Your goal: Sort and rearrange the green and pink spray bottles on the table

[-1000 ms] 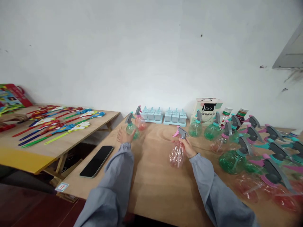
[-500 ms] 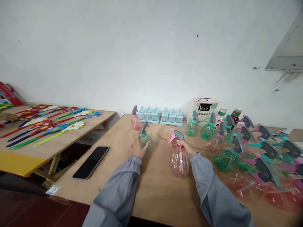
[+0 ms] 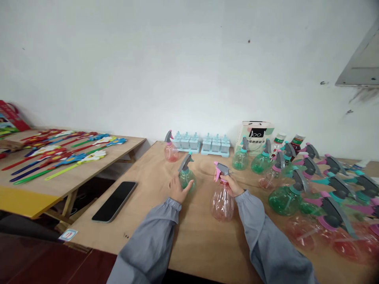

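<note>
A clear green spray bottle (image 3: 189,180) with a grey and teal trigger head is held by my left hand (image 3: 177,190). The thumb lies along its near side and the other fingers are on the left, partly hidden. My right hand (image 3: 232,186) grips the neck of a clear pink spray bottle (image 3: 222,203), whose pink trigger and grey head point left. This bottle is upright over the table; I cannot tell whether its base touches. Behind the green bottle stands another pink spray bottle (image 3: 171,152).
Several spray bottles (image 3: 284,199) crowd the right side of the table (image 3: 201,244). At the back are light-blue popsicle molds (image 3: 215,146) and a paper bag (image 3: 251,140). A phone (image 3: 115,201) lies left. Another table holds colorful hand-shaped sticks (image 3: 63,157), with another person's hand (image 3: 12,145) there.
My left hand and the green spray bottle have shifted slightly right and nearer. The pink spray bottle in my right hand has tilted a little, its base swinging left.
</note>
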A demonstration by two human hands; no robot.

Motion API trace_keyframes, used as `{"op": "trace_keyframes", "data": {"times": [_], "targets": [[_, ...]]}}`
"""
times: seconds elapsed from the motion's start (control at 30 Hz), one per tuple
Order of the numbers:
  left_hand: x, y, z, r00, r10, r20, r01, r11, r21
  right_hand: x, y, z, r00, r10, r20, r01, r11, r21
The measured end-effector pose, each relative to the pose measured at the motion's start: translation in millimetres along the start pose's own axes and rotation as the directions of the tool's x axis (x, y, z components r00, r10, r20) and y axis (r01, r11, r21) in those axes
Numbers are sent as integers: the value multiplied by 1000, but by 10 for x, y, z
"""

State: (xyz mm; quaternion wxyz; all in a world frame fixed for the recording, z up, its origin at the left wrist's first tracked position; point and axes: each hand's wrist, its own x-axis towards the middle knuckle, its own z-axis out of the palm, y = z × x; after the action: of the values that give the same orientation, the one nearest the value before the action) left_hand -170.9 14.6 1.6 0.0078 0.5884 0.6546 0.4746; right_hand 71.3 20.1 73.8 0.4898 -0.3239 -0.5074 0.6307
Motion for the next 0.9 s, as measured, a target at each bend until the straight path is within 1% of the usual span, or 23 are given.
{"op": "trace_keyframes", "data": {"times": [0.17, 0.3, 0.47, 0.53, 0.63, 0.7, 0.9], "targets": [[-7, 29, -31, 1000, 4, 26, -3, 1000, -16, -53, -89, 50, 990, 31, 137, -30, 1000, -8], [-11, 15, -14, 1000, -3, 24, 3, 1000, -29, -88, -136, 73, 981, 72, 180, -70, 997, -21], [-15, -15, 17, 1000, 11, 5, -11, 999, -37, -84, -98, 75, 972, 55, 228, -48, 998, -36], [-13, -16, 18, 1000, 19, -2, -19, 999, -45, -75, -77, 74, 980, 22, 200, -12, 999, -50], [-11, -12, 14, 1000, 27, -5, -27, 998, -50, -56, -54, 70, 994, -48, 102, 54, 997, -62], [-10, -12, 10, 1000, 20, -2, -20, 999, -44, -41, -42, 58, 996, -61, 62, 65, 996, -64], [-7, -10, -7, 999, 23, 24, -22, 998, -56, -6, 3, 4, 998, -23, 65, 27, 998, -62]]}}
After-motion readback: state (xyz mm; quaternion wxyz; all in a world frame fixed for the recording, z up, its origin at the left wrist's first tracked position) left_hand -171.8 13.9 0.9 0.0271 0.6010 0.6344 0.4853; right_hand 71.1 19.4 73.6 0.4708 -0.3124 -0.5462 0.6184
